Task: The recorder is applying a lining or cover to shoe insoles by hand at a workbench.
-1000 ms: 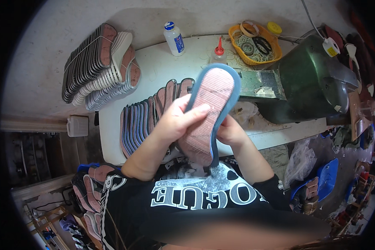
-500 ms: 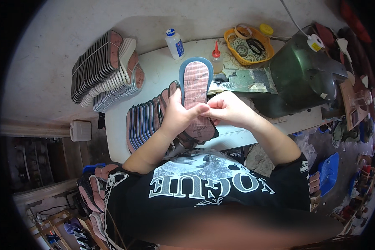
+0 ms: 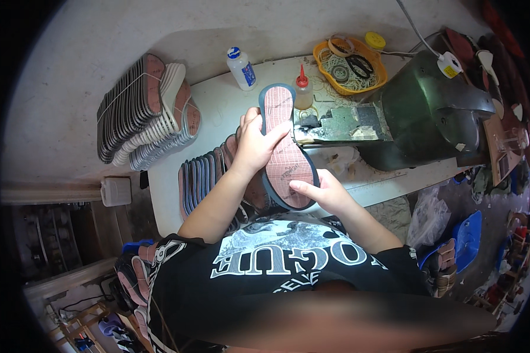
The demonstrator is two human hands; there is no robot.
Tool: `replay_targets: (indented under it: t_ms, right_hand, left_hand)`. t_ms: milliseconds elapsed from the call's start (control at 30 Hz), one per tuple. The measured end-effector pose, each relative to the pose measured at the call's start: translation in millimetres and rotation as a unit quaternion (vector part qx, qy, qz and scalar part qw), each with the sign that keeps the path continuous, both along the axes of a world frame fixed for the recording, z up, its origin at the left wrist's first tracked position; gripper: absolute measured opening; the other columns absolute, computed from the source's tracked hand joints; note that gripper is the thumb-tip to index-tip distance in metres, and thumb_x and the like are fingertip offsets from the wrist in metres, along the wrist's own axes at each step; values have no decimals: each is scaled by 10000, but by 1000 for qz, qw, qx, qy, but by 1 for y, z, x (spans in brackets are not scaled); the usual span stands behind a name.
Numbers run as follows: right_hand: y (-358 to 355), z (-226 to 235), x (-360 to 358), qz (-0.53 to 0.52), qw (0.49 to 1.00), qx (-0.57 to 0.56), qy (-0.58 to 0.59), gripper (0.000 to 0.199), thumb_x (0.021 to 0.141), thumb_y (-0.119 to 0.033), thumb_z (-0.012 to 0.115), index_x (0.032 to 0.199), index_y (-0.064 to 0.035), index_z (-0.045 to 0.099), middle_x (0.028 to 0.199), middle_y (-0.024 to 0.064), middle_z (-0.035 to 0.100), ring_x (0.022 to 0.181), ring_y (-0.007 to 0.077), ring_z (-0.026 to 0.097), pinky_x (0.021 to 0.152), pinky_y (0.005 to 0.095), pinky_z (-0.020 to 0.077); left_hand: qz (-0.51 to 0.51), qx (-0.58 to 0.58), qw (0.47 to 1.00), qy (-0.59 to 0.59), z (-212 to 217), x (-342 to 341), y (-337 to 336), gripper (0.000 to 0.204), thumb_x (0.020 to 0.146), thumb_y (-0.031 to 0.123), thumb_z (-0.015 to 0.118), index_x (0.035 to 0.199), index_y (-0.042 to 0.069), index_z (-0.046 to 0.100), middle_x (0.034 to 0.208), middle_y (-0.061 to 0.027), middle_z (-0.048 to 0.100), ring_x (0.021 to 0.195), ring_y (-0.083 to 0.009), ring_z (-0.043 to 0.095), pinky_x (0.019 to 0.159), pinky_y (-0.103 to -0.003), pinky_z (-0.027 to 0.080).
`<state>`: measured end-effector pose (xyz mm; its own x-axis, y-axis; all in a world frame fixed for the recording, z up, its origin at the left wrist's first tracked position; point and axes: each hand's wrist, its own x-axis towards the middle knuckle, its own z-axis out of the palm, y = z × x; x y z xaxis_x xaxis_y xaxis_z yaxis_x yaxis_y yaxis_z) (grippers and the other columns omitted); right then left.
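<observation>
Over the near half of the white counter [image 3: 218, 106], a shoe sole [image 3: 285, 147] with a dark blue rim and a pink ribbed insole face is held up between both hands, toe end pointing to the far edge. Left hand [image 3: 254, 144] wraps the sole's left side, fingers pressed flat on the pink face; right hand [image 3: 324, 193] pinches the heel end, thumb on top. Judging by this, the step in hand is pressing the insole down into the rim. A next move would call for firm, even pressure along the edges. Rows of like soles [image 3: 206, 176] lie just beside, near the left edge; a glue bottle [image 3: 302, 93] stands beyond.
</observation>
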<state>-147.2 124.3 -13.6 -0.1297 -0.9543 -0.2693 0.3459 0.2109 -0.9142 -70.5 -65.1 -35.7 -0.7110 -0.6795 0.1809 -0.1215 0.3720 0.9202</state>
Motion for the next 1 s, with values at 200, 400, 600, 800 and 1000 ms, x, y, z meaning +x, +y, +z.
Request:
replay_targets:
  t_ms: [200, 400, 600, 800, 1000]
  right_hand:
    - [1, -3, 0, -56, 998, 5, -40, 316, 900, -192, 619, 1127, 26, 595, 1025, 49, 642, 920, 101, 575, 841, 273, 460]
    - [8, -8, -7, -3, 999, -18, -27, 372, 937, -294, 555, 1116, 30, 600, 1007, 57, 645, 914, 106, 576, 836, 272, 461]
    - [-5, -22, -17, 40, 970, -143, -192, 611, 935, -518, 424, 1034, 44, 643, 956, 163, 678, 862, 211, 663, 749, 293, 511]
    - [-38, -28, -24, 128, 978, -119, -118, 412, 787, -325, 738, 959, 37, 641, 833, 69, 658, 733, 125, 619, 682, 260, 515]
    - [-31, 11, -29, 141, 989, -11, -39, 244, 864, -227, 657, 835, 13, 690, 711, -2, 631, 646, 47, 530, 599, 214, 438]
  left_hand:
    - [-1, 30, 999, 14, 0, -9, 0, 345, 791, 279, 663, 1016, 19, 650, 992, -128, 539, 986, -292, 459, 909, -374, 369]
    - [-10, 54, 998, 25, 7, 0, 3, 308, 824, 240, 646, 1019, 2, 639, 1009, -111, 544, 980, -248, 491, 892, -344, 386]
    - [-99, 387, 908, 123, 56, 38, 24, 291, 889, 139, 602, 1130, -18, 562, 1069, -57, 596, 939, -118, 568, 843, -261, 444]
    - [-166, 414, 886, 124, 43, 39, 38, 287, 906, 127, 584, 1153, -14, 548, 1057, -52, 618, 940, -103, 578, 850, -260, 452]
    - [-120, 249, 955, 109, 41, 45, 41, 319, 885, 136, 619, 1143, -33, 537, 1048, -79, 620, 944, -124, 582, 863, -277, 458]
